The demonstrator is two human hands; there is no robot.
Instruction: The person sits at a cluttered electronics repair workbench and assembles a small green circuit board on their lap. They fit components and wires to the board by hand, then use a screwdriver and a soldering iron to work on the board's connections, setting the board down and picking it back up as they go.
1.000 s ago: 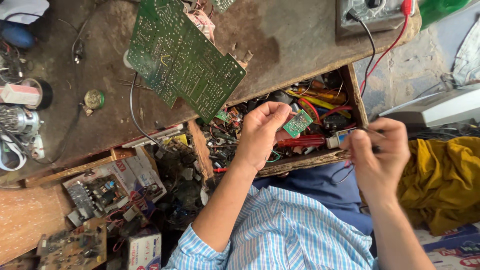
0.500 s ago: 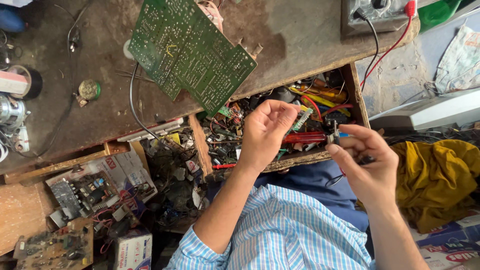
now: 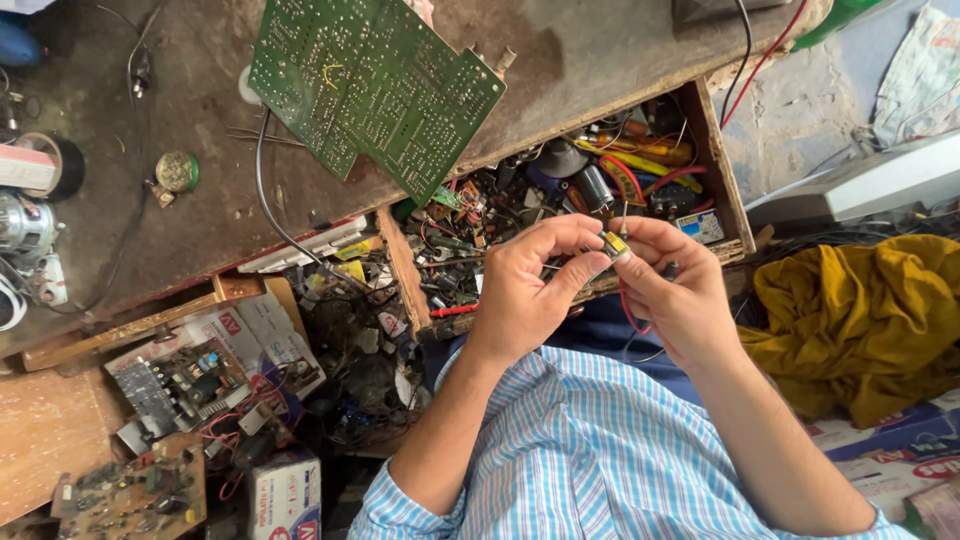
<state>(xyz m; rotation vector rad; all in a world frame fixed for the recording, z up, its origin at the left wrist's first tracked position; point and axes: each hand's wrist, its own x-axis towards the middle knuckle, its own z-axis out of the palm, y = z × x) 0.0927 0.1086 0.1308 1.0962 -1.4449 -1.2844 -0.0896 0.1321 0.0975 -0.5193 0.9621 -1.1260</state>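
Small yellow component pinched between both hands over the parts drawer

Small yellow component [image 3: 614,245], a little part with a red wire [image 3: 626,300] trailing below it, sat pinched between the fingertips of both hands. A second earlier the hands were apart, the left hand [image 3: 530,285] over the drawer [image 3: 560,215] of loose electronic parts and the right hand [image 3: 680,290] out to the side; they had since met in front of the drawer's front edge, so the part was out of the clutter and under close handling. Both forearms rose from the striped shirt, wrists bent inward, thumbs and forefingers closed on the part. A green circuit board [image 3: 375,85] lay on the surface [image 3: 190,230] above.
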